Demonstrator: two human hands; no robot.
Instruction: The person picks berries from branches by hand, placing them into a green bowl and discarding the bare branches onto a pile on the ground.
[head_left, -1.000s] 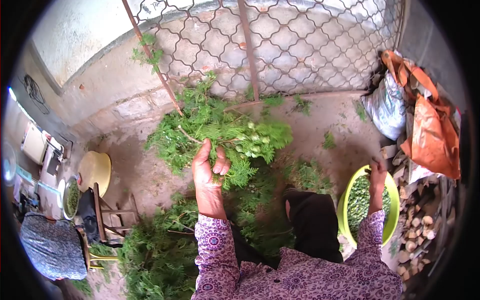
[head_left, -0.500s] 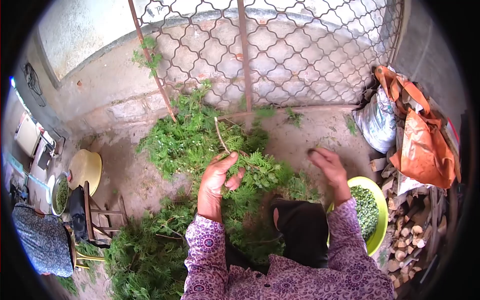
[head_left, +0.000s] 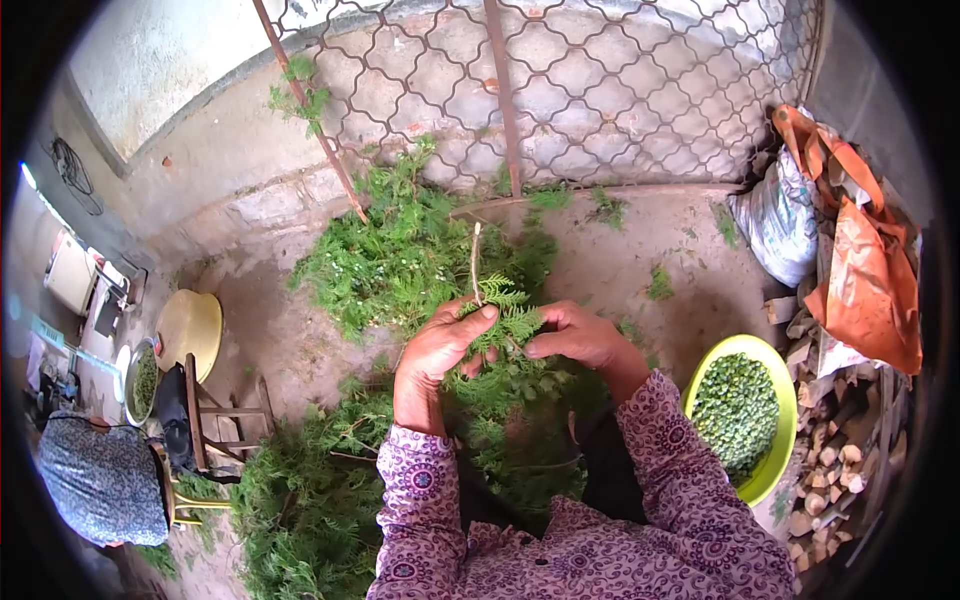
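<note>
In the middle of the head view, my left hand (head_left: 437, 352) is closed around a leafy evergreen branch (head_left: 475, 262), its bare cut stem pointing up and away from me. My right hand (head_left: 588, 343) pinches at the right side of the same branch's foliage; the fingertips are partly hidden by leaves. To the right stands a yellow-green basin (head_left: 786, 440) filled with small round green pieces (head_left: 735, 412). Heaps of cut evergreen branches (head_left: 385, 250) lie beyond my hands, and more greenery (head_left: 310, 500) spreads beside and below my left arm.
A metal lattice gate (head_left: 600, 100) stands against the far wall. Stacked firewood (head_left: 835, 470), a white sack (head_left: 780, 225) and an orange bag (head_left: 865, 290) fill the right side. At left are a wooden stool (head_left: 230, 410), a yellow round tub (head_left: 190, 335) and another person's patterned clothing (head_left: 100, 480).
My right hand has moved left from near the basin to the branch and now pinches its foliage. My left hand still grips the branch, whose stem is more upright. The view has shifted slightly.
</note>
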